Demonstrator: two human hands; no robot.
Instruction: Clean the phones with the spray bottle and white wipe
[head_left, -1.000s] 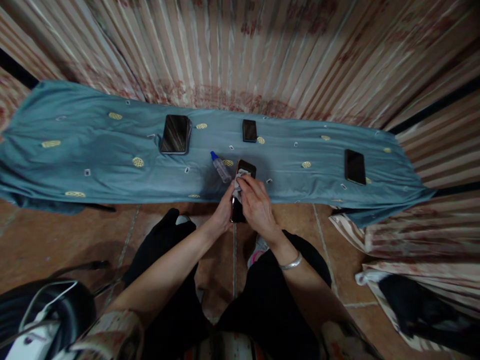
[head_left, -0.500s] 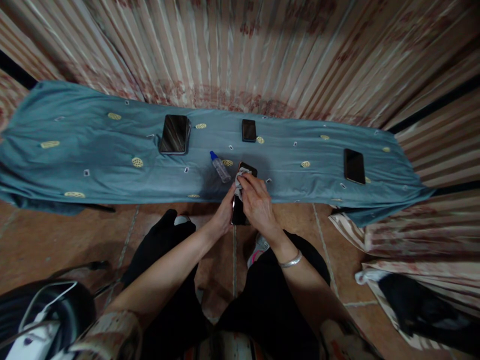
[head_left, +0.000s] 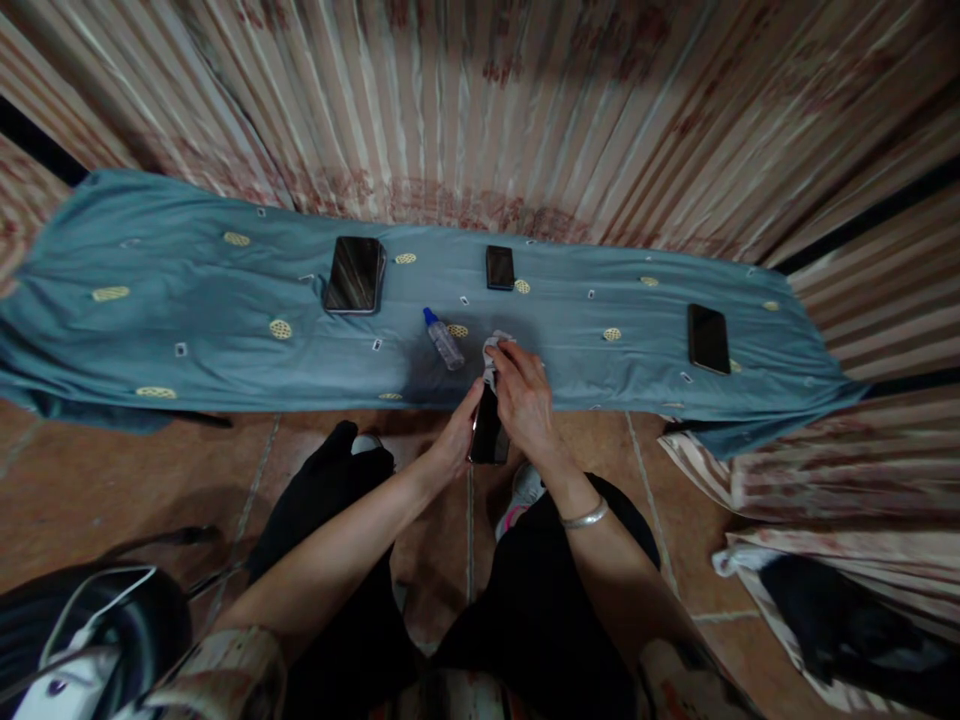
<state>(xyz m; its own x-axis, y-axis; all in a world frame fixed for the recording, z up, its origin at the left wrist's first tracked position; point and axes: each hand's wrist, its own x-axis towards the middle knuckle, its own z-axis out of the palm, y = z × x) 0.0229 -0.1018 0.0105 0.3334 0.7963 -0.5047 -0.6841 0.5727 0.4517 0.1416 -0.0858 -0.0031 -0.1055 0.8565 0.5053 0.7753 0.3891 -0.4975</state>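
Observation:
My left hand (head_left: 459,432) grips a black smartphone (head_left: 489,432) by its left edge, its lower part out past the front edge of the cloth-covered table. Pinched in the fingers of my right hand (head_left: 523,397) is a pale cloth (head_left: 492,352), pressed over the phone's upper end, which it hides along with the fingers. Left of the phone, a small clear bottle with a blue cap (head_left: 444,340) lies on its side on the tablecloth.
Blue fabric (head_left: 570,370) covers the long table. On it lie a large dark tablet-like device (head_left: 355,275), a small black device (head_left: 499,268) and another phone (head_left: 709,339) at the right. A curtain (head_left: 465,120) hangs behind. A white power strip (head_left: 71,680) sits lower left.
The phone has shifted slightly down toward me. My right hand with the cloth has moved a little to the right, covering the phone's top end.

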